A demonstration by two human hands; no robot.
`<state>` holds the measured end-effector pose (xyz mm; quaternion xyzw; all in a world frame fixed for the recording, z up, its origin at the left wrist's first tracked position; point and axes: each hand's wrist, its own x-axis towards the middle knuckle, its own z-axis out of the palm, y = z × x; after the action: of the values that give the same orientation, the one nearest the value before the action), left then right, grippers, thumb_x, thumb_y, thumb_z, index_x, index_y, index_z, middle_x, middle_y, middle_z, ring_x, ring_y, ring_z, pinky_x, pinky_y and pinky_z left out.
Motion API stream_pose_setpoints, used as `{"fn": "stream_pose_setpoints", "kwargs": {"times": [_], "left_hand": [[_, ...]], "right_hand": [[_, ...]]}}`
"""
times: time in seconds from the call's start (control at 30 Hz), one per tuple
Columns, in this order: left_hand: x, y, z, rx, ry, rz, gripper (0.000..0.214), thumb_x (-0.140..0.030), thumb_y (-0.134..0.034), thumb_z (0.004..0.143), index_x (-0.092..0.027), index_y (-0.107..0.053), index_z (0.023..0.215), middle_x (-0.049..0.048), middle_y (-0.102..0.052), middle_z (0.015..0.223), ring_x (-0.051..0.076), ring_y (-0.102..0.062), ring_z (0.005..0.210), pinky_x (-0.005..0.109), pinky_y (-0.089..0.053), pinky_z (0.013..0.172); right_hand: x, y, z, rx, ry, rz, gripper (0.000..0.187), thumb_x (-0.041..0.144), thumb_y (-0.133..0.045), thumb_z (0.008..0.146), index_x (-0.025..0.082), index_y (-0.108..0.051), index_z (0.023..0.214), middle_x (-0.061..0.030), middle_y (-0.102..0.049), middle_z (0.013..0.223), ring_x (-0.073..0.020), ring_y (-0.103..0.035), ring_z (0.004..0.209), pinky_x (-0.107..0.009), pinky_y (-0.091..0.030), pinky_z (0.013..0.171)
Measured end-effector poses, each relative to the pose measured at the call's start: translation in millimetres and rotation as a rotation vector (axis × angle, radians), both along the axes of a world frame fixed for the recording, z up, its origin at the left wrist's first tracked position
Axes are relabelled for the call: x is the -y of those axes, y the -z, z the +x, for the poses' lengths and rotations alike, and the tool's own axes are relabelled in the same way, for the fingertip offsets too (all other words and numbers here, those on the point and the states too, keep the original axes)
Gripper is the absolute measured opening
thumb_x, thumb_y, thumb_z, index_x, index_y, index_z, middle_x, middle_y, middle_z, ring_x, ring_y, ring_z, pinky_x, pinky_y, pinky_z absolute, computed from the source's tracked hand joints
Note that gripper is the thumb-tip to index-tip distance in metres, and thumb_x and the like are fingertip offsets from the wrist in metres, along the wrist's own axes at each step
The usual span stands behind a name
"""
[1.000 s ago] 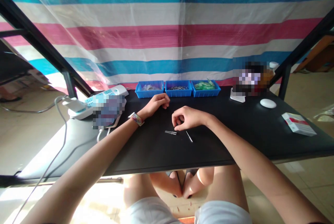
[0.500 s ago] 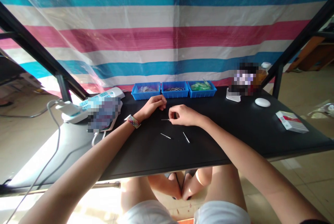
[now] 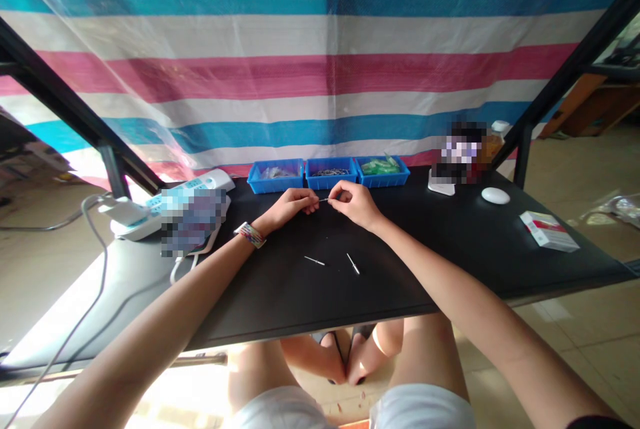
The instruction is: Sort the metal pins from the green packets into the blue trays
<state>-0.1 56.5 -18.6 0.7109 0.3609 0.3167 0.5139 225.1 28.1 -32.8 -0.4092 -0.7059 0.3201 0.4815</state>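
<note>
My left hand (image 3: 295, 206), with a woven bracelet on its wrist, is closed in a pinch above the table. Facing it, my right hand (image 3: 354, 204) pinches a thin metal blind rivet (image 3: 323, 200) between thumb and forefinger. The rivet lies level across the small gap, and its left end meets my left fingertips, which partly hide it. Nearer to me, two more blind rivets lie on the black tabletop: one (image 3: 315, 260) points left, the other (image 3: 353, 264) lies slanted to its right.
Behind my hands stand three blue bins: one with clear bags (image 3: 275, 186), one with metal pieces (image 3: 330, 182), one with green packets (image 3: 383, 180). A power strip (image 3: 200, 184) is on the left. A white oval object (image 3: 495, 196) and a small box (image 3: 549, 232) lie right.
My right hand has lifted the blind rivet from the tabletop and carried it away from me to my left fingertips. My left hand stays nearly in place. The view has shifted slightly.
</note>
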Motion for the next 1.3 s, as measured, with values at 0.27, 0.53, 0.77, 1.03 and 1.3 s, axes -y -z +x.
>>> {"fn": "stream_pose_setpoints", "kwargs": {"times": [0.27,0.53,0.77,1.03,1.3], "left_hand": [[4.1,-4.9,1.2,0.036,-0.053,0.035,0.033,-0.045,-0.082,0.075,-0.014,-0.072,0.081,0.0019,-0.065,0.074,0.013,-0.058,0.066,0.026,-0.047,0.064],[-0.1,1.0,-0.1,0.038,-0.053,0.044,0.036,-0.047,-0.085,0.075,-0.015,-0.07,0.081,0.0015,-0.065,0.075,0.013,-0.058,0.067,0.026,-0.047,0.064],[2.5,-3.1,-0.6,0.042,-0.039,0.01,0.038,-0.052,-0.072,0.086,-0.014,-0.071,0.081,0.0041,-0.067,0.074,0.015,-0.06,0.068,0.028,-0.05,0.067],[2.7,-3.8,0.2,0.026,-0.035,0.022,0.031,-0.043,-0.078,0.077,-0.014,-0.069,0.079,0.0018,-0.064,0.072,0.014,-0.059,0.066,0.027,-0.048,0.065],[-1.5,2.8,-1.7,0.03,-0.036,0.048,0.032,-0.043,-0.083,0.076,-0.015,-0.068,0.081,0.0004,-0.063,0.072,0.013,-0.058,0.066,0.025,-0.046,0.063]], "right_hand": [[-1.3,-1.0,-2.0,-0.207,-0.049,-0.256,0.022,0.04,-0.072,0.08,0.02,-0.065,0.085,0.0001,-0.069,0.079,-0.0104,-0.06,0.051,-0.021,-0.046,0.043],[-1.9,-2.6,-3.2,-0.312,-0.02,-0.293,0.024,0.034,-0.078,0.071,0.018,-0.066,0.084,0.0019,-0.066,0.073,-0.0101,-0.06,0.052,-0.021,-0.049,0.045],[1.5,-8.2,-4.2,-0.3,0.001,-0.223,0.024,0.033,-0.077,0.07,0.018,-0.065,0.084,0.0005,-0.066,0.083,-0.0092,-0.059,0.056,-0.022,-0.047,0.047],[0.0,-4.2,-3.9,-0.275,-0.011,-0.207,0.023,0.03,-0.077,0.07,0.018,-0.066,0.086,-0.0006,-0.068,0.088,-0.0103,-0.061,0.06,-0.022,-0.049,0.051],[-2.2,-0.5,-1.8,-0.225,-0.034,-0.283,0.019,0.034,-0.073,0.077,0.019,-0.068,0.088,0.001,-0.067,0.079,-0.0093,-0.059,0.053,-0.021,-0.047,0.046]]}}
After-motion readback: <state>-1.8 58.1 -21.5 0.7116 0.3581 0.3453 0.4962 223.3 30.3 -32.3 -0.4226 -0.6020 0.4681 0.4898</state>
